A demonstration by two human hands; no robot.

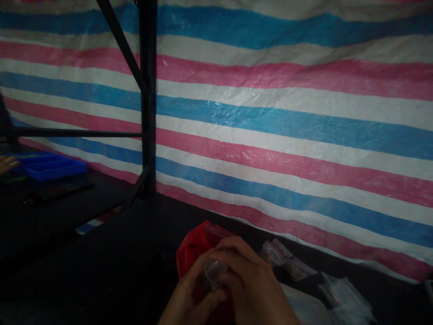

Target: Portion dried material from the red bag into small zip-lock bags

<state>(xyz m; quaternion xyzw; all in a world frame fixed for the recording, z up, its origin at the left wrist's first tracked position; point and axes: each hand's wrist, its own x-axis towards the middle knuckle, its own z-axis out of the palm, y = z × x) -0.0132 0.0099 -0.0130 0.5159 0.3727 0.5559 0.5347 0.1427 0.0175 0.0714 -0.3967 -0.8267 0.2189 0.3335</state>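
My left hand (191, 293) and my right hand (252, 282) meet at the bottom middle, with fingers curled around a small clear plastic bag (214, 272). Both hands are closed on it, and its contents are too dark to make out. Right behind them stands a red plastic bag (192, 246), partly covered by my fingers. To the right of my right hand lie small clear bags (275, 253) with something inside. A pale rounded object (304, 304) sits beside my right wrist, partly hidden by it.
More clear plastic bags (347, 295) lie at the lower right of the black table (111, 271). A black metal post (148, 104) rises before a striped tarpaulin (287, 126). On the far left are a blue divided tray (54, 168) and another person's hand (7, 164).
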